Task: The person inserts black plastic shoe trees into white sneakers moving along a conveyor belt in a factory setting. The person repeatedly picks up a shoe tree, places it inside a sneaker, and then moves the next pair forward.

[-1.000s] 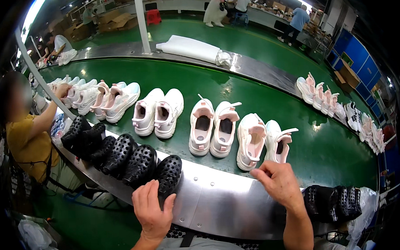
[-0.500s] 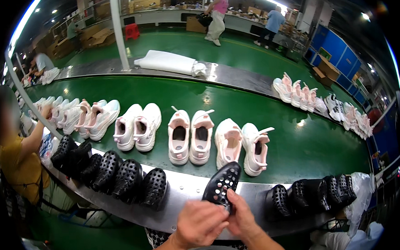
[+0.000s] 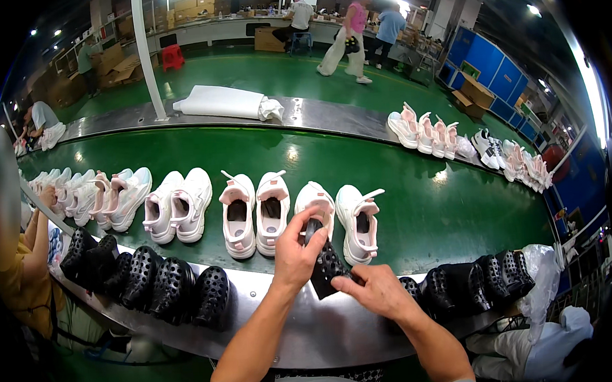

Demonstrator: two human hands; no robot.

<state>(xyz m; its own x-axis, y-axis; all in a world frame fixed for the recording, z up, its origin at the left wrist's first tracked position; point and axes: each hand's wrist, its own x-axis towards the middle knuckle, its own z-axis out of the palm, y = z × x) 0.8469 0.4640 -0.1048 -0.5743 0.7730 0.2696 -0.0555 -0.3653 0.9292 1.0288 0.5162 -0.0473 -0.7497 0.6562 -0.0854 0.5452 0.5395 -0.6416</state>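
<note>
Left hand [image 3: 296,254] and right hand [image 3: 377,291] both clamped on a black insole [image 3: 324,266] entering a white shoe [image 3: 313,203]

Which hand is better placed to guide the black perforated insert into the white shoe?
Left, probably. The left hand grips the top of the black perforated insert, right over the white shoe. The right hand holds its lower end, back over the steel ledge.

Bare forearms, grey short sleeves
</note>
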